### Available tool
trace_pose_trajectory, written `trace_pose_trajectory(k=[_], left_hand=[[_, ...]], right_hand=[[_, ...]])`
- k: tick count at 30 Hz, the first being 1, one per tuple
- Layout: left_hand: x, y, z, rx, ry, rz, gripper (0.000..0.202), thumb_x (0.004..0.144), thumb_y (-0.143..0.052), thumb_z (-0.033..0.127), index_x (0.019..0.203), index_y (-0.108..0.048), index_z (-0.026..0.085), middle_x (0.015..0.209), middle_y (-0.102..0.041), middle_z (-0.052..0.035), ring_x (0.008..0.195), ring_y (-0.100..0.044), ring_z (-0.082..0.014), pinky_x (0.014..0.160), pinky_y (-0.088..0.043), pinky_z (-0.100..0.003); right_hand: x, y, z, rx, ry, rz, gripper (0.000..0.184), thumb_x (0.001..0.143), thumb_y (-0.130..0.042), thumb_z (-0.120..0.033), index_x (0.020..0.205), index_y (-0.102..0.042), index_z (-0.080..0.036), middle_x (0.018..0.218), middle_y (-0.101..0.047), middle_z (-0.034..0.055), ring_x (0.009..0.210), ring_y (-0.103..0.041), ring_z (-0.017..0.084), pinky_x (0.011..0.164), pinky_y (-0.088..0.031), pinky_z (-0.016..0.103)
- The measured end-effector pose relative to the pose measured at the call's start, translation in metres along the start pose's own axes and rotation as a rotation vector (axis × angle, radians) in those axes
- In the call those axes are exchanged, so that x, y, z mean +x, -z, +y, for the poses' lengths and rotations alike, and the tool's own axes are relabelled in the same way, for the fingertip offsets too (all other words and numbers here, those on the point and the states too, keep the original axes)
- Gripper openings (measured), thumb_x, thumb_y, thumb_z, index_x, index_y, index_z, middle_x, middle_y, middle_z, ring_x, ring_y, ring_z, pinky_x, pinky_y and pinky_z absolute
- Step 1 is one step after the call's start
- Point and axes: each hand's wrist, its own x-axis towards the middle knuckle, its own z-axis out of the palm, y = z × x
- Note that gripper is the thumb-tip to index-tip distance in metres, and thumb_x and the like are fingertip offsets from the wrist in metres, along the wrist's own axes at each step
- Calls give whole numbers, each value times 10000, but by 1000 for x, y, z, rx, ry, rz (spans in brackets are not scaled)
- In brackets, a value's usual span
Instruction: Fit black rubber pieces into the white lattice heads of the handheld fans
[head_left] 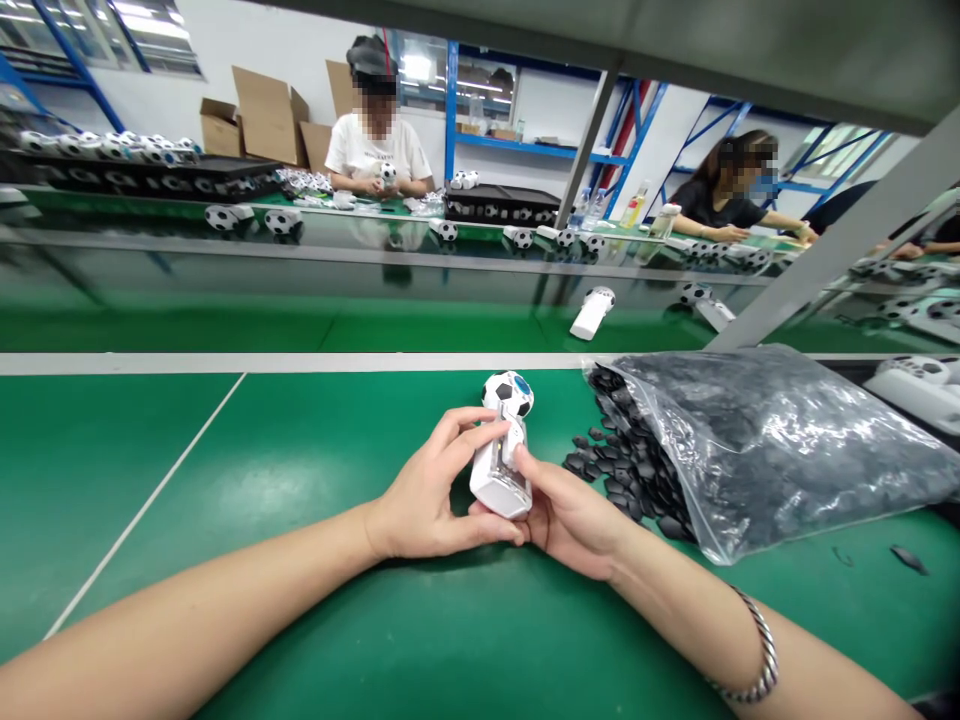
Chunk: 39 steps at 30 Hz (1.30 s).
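Note:
Between my two hands is a white handheld device with a soccer-ball head [508, 393], tilted above the green tabletop [315, 450]. My left hand [439, 485] grips it from the left, fingers on its upper face and thumb near the bottom end. From the right, my right hand [566, 510] wraps its lower part, with the thumb pressed on the face. The face of the handle looks partly clear or shiny; its details are too small to make out. A silver twisted bracelet [763, 645] is on my right wrist.
Right of my hands, a clear plastic bag [795, 440] spills small black pieces [637, 460]. Beyond a pale ledge [300, 363] runs a green conveyor [337, 320] carrying a white ball-headed device [592, 315]. Two co-workers [382, 150] sit across, among trays of similar devices.

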Motion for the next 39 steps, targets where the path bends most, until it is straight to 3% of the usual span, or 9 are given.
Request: trace_pose_trajectory(k=[7,13,20,26,30,39], left_hand=[[-2,-2,7,14,16,42,551,769,-589,320,1269,-375,232,1210,-402,-101,1129,-398,-248,965,-369,-406],[-2,1,7,-5,-3,42,414,865,-437,287,1274,-390,248,1197,-427,-85,1104,-423,-222,954,-377,-377],[-4,0,11,-28,-122,-27,711,798,-524,440,1381,-180,222,1357,-270,-119,1244,-285,-284,1046,-271,-439],[-4,-3,10,30,-240,4,789,767,-603,332,1383,-111,296,1385,-209,-116,1249,-289,-297,1019,-312,-468],[-6,-5,8,118,-274,-6,764,747,-632,208,1351,-187,350,1400,-164,-103,1224,-336,-283,953,-405,-425],[-5,-7,5,209,-359,52,523,738,-619,139,1212,-413,216,1370,-234,-150,1187,-387,-281,874,-480,-392]], right_hand=[[0,0,1,-17,17,48,375,781,-587,-509,839,-627,-141,674,-634,21,581,-591,98,530,-438,174],[-3,1,-2,-16,-17,2,421,793,-560,-529,838,-635,-117,705,-659,56,594,-618,103,516,-438,153],[-11,-4,-10,222,-56,-125,432,793,-532,-565,884,-626,-153,712,-682,69,516,-584,71,531,-440,148],[-13,-5,-12,253,-60,-151,464,799,-502,-585,889,-628,-147,686,-675,52,512,-579,71,521,-444,143],[-12,-5,-14,249,-63,-147,493,815,-479,-584,938,-621,-128,691,-666,51,524,-575,65,535,-444,135],[-9,0,-14,338,-36,-110,417,829,-545,-478,1024,-590,-112,671,-641,22,514,-574,72,535,-451,167]])
